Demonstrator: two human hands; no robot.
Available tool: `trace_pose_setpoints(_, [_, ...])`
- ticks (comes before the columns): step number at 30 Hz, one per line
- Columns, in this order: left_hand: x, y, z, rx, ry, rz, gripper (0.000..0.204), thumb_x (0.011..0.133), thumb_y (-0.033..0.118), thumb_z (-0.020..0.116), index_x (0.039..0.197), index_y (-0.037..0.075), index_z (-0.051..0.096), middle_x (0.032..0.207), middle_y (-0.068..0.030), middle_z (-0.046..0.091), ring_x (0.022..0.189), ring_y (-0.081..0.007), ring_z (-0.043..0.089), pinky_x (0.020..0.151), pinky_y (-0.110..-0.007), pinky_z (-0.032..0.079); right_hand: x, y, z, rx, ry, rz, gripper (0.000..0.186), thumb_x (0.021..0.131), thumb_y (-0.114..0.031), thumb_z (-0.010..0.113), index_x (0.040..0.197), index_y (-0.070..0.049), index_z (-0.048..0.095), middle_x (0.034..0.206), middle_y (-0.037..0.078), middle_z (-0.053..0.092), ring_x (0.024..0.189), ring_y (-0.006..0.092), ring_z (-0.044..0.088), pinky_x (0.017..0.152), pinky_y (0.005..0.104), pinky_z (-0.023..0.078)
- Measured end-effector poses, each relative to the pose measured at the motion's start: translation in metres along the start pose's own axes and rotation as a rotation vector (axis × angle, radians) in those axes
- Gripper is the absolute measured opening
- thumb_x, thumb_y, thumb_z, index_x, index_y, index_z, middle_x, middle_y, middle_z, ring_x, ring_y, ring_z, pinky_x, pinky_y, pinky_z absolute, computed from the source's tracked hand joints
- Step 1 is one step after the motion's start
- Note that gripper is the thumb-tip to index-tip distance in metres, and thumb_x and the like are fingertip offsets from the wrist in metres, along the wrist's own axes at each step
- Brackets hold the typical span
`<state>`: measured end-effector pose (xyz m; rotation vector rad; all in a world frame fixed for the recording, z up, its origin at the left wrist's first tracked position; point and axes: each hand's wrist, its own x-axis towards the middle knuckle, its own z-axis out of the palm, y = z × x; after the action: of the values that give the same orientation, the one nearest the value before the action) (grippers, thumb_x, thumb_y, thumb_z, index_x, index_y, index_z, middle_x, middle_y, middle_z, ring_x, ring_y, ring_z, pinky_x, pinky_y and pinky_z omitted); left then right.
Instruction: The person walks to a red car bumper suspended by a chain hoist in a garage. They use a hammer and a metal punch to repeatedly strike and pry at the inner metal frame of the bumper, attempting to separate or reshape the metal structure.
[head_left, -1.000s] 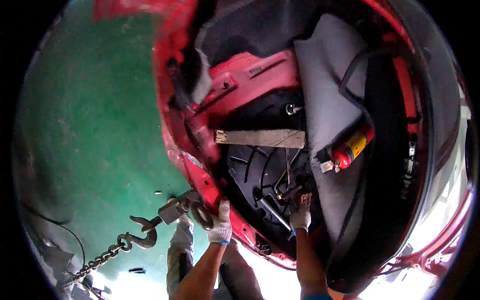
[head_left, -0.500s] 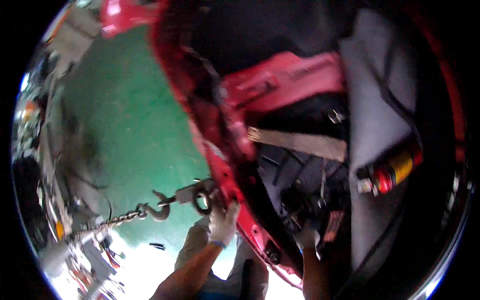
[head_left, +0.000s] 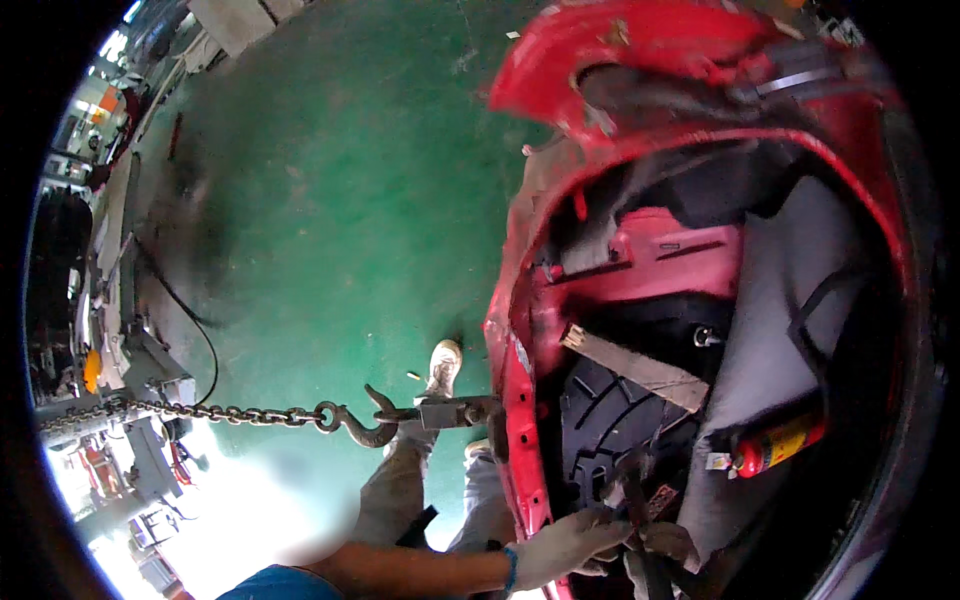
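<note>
Both my hands wear pale work gloves and meet low in the picture, over the near end of the opening in a red car body (head_left: 519,440). My left hand (head_left: 570,545) reaches across the body's edge, its fingers closed at a dark metal tool (head_left: 634,505) with a long shaft. My right hand (head_left: 668,545) is wrapped round the same tool from the other side; its fingers are partly hidden. The tool's exact kind is unclear. Left of my hands, a pull clamp (head_left: 455,412) grips the body's edge, joined by a hook (head_left: 365,430) to a taut chain (head_left: 240,413).
Inside the opening lie a wooden board (head_left: 640,370), black ribbed trim (head_left: 610,420) and grey lining (head_left: 770,270). A red and yellow spray can (head_left: 778,447) rests on the lining. Green floor (head_left: 320,230) stretches left towards a cluttered rack (head_left: 150,450).
My left hand has left the clamp and moved right to the tool by my right hand. The right hand has come nearer, lifting the tool. The view has shifted left.
</note>
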<state>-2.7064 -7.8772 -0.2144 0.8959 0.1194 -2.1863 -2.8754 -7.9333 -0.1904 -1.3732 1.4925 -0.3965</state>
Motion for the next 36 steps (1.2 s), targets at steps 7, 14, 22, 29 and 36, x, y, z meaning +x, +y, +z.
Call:
trace_pose_setpoints(7, [0.030, 0.107, -0.015, -0.663, 0.044, 0.023, 0.026, 0.099, 0.022, 0.061, 0.115, 0.002, 0.063, 0.091, -0.0084, 0.068, 0.076, -0.0190, 0.066, 0.067, -0.034, 0.057, 0.019, -0.092, 0.034, -0.007, -0.008, -0.045, 0.052, 0.085, -0.029, 0.076, 0.124, 0.003, 0.061, 0.111, 0.014, 0.070, 0.093, 0.0246, 0.067, 0.087, 0.0383, 0.053])
trace_pose_setpoints(14, [0.019, 0.170, -0.049, -0.556, 0.101, 0.185, 0.015, 0.090, 0.015, 0.066, 0.083, 0.011, 0.053, 0.067, -0.0013, 0.050, 0.051, -0.0137, 0.047, 0.047, -0.030, 0.040, 0.006, -0.130, 0.071, -0.033, 0.007, 0.025, 0.055, 0.087, -0.027, 0.073, 0.128, 0.006, 0.058, 0.116, 0.015, 0.067, 0.099, 0.0247, 0.066, 0.094, 0.0385, 0.051])
trace_pose_setpoints(22, [0.033, 0.191, -0.052, -0.254, 0.057, 0.337, 0.018, 0.090, 0.023, 0.070, 0.086, 0.007, 0.064, 0.067, -0.0014, 0.058, 0.053, -0.0104, 0.053, 0.048, -0.028, 0.042, 0.010, -0.081, 0.078, 0.181, -0.140, 0.020, 0.075, 0.079, -0.021, 0.083, 0.141, 0.005, 0.051, 0.120, 0.015, 0.067, 0.104, 0.0245, 0.067, 0.089, 0.0354, 0.054])
trace_pose_setpoints(29, [0.036, 0.205, -0.077, -0.191, -0.141, 0.338, 0.020, 0.093, 0.022, 0.067, 0.099, 0.003, 0.066, 0.076, -0.0020, 0.062, 0.059, -0.0092, 0.056, 0.052, -0.027, 0.044, -0.014, -0.040, 0.089, 0.549, -0.082, 0.531, 0.067, 0.075, 0.007, 0.079, 0.137, -0.002, 0.053, 0.106, 0.015, 0.071, 0.080, 0.0237, 0.071, 0.072, 0.0364, 0.061])
trace_pose_setpoints(36, [0.047, 0.199, -0.082, 0.181, 0.190, 0.455, 0.042, 0.086, 0.031, 0.068, 0.104, -0.006, 0.059, 0.081, -0.0205, 0.063, 0.074, -0.0321, 0.063, 0.068, -0.042, 0.050, -0.041, 0.081, 0.067, -0.118, 0.004, 0.394, 0.064, 0.075, 0.002, 0.080, 0.133, -0.002, 0.055, 0.107, 0.013, 0.070, 0.079, 0.0218, 0.069, 0.072, 0.0368, 0.061])
